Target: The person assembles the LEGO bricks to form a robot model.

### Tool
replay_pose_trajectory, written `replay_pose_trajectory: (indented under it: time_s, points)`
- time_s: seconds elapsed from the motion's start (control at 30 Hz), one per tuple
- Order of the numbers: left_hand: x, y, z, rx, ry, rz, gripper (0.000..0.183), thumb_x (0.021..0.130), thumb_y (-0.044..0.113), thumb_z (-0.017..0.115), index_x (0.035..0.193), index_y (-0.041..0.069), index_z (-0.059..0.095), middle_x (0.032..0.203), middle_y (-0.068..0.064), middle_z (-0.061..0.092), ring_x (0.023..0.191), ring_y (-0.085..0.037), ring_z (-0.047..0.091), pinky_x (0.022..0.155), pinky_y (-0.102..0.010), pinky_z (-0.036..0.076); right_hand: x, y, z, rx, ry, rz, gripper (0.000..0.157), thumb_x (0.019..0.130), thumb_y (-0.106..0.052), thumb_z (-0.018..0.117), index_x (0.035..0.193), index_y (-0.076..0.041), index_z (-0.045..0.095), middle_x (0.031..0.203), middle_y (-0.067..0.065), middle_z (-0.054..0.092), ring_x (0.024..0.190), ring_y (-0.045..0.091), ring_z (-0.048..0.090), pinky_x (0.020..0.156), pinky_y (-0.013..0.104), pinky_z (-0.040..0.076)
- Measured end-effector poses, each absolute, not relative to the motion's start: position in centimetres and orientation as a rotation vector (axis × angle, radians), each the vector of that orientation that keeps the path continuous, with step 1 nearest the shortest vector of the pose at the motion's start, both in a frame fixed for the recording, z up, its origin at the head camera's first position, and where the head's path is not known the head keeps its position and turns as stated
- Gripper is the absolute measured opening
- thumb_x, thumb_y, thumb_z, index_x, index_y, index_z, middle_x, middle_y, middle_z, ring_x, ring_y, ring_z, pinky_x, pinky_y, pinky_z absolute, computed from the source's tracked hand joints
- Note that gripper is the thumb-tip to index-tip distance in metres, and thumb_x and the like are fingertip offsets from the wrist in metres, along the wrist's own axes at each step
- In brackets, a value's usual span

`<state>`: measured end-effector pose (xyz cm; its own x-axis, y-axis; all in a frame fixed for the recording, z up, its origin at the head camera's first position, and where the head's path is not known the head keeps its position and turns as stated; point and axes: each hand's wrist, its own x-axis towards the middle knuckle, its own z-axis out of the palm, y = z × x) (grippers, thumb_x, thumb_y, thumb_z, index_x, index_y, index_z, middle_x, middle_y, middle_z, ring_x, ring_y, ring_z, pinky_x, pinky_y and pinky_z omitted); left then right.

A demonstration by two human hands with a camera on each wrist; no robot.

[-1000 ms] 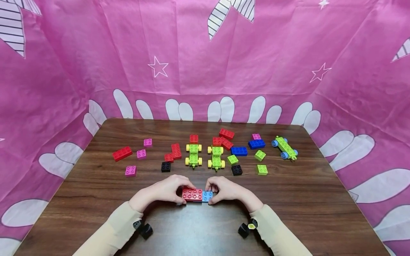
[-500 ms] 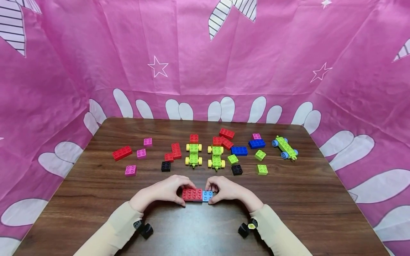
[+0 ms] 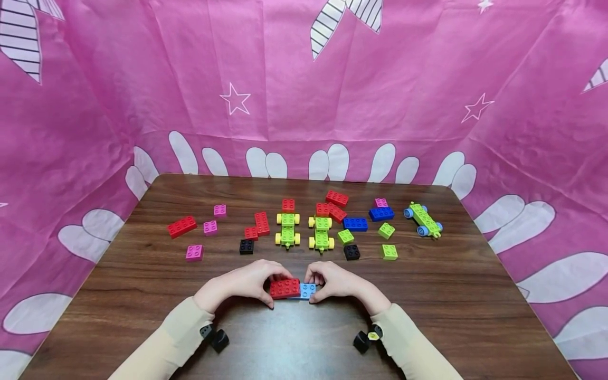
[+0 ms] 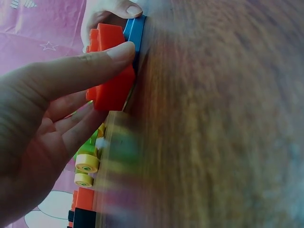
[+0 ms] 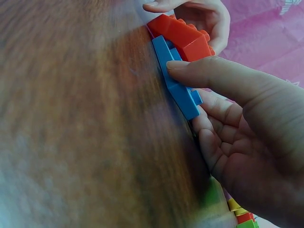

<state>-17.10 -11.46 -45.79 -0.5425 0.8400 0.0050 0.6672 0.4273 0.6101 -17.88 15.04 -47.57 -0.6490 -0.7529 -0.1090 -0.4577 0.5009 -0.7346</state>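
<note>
My left hand [image 3: 256, 279] pinches a long red brick [image 3: 285, 288] between thumb and fingers, its studs facing up. The brick sits at a tilt over the left part of a thin light-blue brick [image 3: 307, 291]. That blue piece lies low on the table, its right-end studs uncovered, and my right hand [image 3: 334, 281] pinches it at that end. In the right wrist view, the thumb presses the near side of the blue brick [image 5: 175, 78], with the red brick [image 5: 183, 38] slanted beyond it. In the left wrist view, the thumb lies across the red brick's side [image 4: 114, 90].
Beyond my hands stand two green car bases with yellow wheels [image 3: 287, 230] and, at right, a green one with blue wheels [image 3: 424, 219]. Loose red bricks [image 3: 182, 226], pink bricks [image 3: 194, 253], black bricks [image 3: 352, 252], blue bricks [image 3: 355, 224] and green bricks [image 3: 389, 252] lie about the table [image 3: 142, 295].
The red brick has tipped from level to a tilt, its right end rising, so more of the blue brick's front edge shows beneath it. The right hand has stayed in place.
</note>
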Motion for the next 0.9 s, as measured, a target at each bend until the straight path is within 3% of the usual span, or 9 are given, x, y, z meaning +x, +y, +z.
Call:
replay_pose_trajectory:
  time_s: [0.13, 0.37, 0.9]
  points:
    - [-17.1, -11.5, -45.9, 1.306, 2.380, 0.852, 0.056, 0.072, 0.027, 0.085, 0.121, 0.011, 0.064, 0.102, 0.006, 0.065, 0.091, -0.004, 0.056, 0.081, -0.021, 0.049, -17.9, 15.0, -47.5, -1.002, 2.330, -0.958, 0.031, 0.071, -0.022, 0.084, 0.092, -0.015, 0.062, 0.078, -0.009, 0.053, 0.070, 0.002, 0.047, 0.064, 0.018, 0.042]
    - [-17.0, -11.0, -45.8, 1.305, 2.415, 0.875, 0.042, 0.084, 0.032, 0.075, 0.120, 0.013, 0.065, 0.106, 0.004, 0.065, 0.091, -0.003, 0.056, 0.082, -0.022, 0.049, -17.9, 15.0, -47.5, -1.006, 2.333, -0.957, 0.031, 0.071, -0.022, 0.084, 0.092, -0.015, 0.063, 0.078, -0.009, 0.053, 0.070, 0.001, 0.047, 0.063, 0.018, 0.041]
    - [-16.7, -9.9, -45.8, 1.245, 2.469, 0.935, 0.032, 0.080, 0.027, 0.079, 0.108, 0.013, 0.072, 0.092, 0.006, 0.066, 0.079, -0.002, 0.055, 0.073, -0.019, 0.048, -17.9, 15.0, -47.4, -0.998, 2.329, -0.955, 0.031, 0.071, -0.022, 0.084, 0.092, -0.014, 0.063, 0.078, -0.009, 0.053, 0.070, 0.002, 0.047, 0.064, 0.018, 0.042]
